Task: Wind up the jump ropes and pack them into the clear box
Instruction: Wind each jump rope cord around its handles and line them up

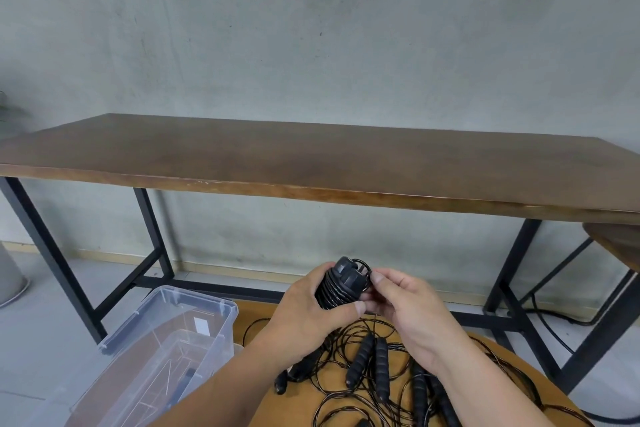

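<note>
One black jump rope with ribbed foam handles is nearly wound: its thin cord sits in tight coils around the paired handles, held up in front of the person. The rest of the job looks largely undone. A loose tangle of black ropes and handles lies spread on the round, light-brown wooden tabletop below the hands, with several handles showing among the cords. The clear plastic storage box stands open at the left edge of that tabletop; a dark item shows through its wall low down, but I cannot tell what it is, so how many ropes are packed is uncertain.

The left hand reaches in from the lower left, its fingers and thumb curled round the wound bundle, gripping it upright. The right hand comes in from the lower right and meets the bundle's upper side, its thumb and forefinger pinching the cord at the top coils, probably tucking or securing the end. Both forearms angle up and inward.
</note>
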